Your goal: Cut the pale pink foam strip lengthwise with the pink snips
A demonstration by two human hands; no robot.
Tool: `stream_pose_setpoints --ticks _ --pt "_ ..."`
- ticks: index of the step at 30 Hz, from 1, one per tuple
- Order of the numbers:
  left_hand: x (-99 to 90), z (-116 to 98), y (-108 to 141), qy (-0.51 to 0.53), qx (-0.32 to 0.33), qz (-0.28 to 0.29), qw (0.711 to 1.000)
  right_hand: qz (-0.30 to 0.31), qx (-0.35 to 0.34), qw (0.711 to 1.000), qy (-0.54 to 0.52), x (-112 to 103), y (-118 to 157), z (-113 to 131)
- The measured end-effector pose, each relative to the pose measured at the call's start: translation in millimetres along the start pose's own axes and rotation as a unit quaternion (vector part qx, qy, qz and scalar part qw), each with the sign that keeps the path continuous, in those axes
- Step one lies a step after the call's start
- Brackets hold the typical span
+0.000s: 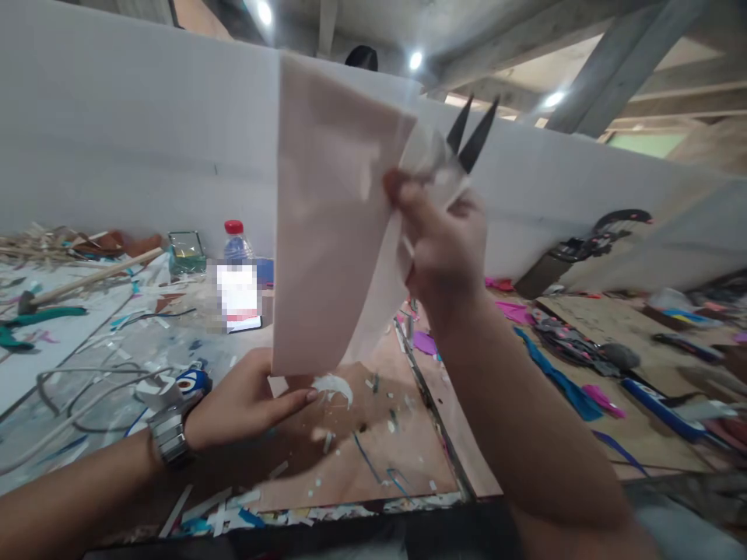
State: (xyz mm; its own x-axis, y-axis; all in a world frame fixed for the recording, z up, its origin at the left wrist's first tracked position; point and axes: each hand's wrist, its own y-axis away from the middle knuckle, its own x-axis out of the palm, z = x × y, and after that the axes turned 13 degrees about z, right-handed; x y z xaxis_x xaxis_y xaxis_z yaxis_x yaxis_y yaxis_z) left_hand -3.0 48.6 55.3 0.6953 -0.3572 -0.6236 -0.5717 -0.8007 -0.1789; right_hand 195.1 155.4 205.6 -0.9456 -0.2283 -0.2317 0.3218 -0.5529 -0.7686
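Fingers of the right hand (448, 249) are pinching the pale sheet (327, 249), thumb and forefinger closing on its right edge, above mid-height. That same hand is apparently also carrying scissors (481, 138); their dark blades are pointing upward beside the sheet's upper right side and standing apart, while the handles are hiding behind the hand. Left hand (248, 400): sitting at the sheet's lower left corner, thumb reaching out below the lower edge, other fingers mostly hiding behind; cannot tell whether they are gripping or only touching. Wristwatch (170, 434) is showing below and left of the sheet.

Sheet is standing roughly upright, raised above the wooden board (303, 482). Beneath it, a curved white scrap (335, 387) is lying near the left thumb. Farther out: a red-capped bottle (238, 249) is standing left of the sheet, green-handled pliers (50, 313) are lying well left, a blue cutter (662, 410) is resting well right, and a white panel (145, 140) is rising behind.

Judgement: step in hand is seeming to be handling or checking the sheet amid cutting work. Next move is calling for steady support at the lower corner and blades staying clear of both hands.
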Motion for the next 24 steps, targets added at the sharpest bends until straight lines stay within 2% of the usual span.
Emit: stream_pose_setpoints --ticks 2,5,7,9,12,17,21,24 --pt "3.6 -1 2 0.036 -0.009 0.036 0.999 0.008 0.009 1.000 -0.012 -9 -39 -17" --pt "7.7 -2 10 0.099 -0.058 0.065 0.991 -0.015 0.078 0.997 -0.010 -24 -83 -57" --pt "9.0 0 15 0.166 -0.102 0.065 0.979 -0.032 0.113 0.993 0.014 -31 -97 -91" --pt "9.6 3 17 0.252 -0.143 0.056 0.955 -0.045 0.177 0.982 0.042 -33 -100 -124" --pt "10.8 8 13 0.354 -0.187 0.016 0.916 -0.031 0.294 0.952 0.086 -26 -89 -166" --pt "18.9 12 4 0.425 -0.218 -0.093 0.874 0.010 0.365 0.923 0.120 -11 -54 -207" --pt "27.9 16 3 0.458 -0.230 -0.126 0.850 0.028 0.358 0.919 0.161 -11 -17 -215" --pt "30.6 18 5 0.451 -0.228 -0.119 0.855 0.075 0.348 0.919 0.167 -10 19 -205"
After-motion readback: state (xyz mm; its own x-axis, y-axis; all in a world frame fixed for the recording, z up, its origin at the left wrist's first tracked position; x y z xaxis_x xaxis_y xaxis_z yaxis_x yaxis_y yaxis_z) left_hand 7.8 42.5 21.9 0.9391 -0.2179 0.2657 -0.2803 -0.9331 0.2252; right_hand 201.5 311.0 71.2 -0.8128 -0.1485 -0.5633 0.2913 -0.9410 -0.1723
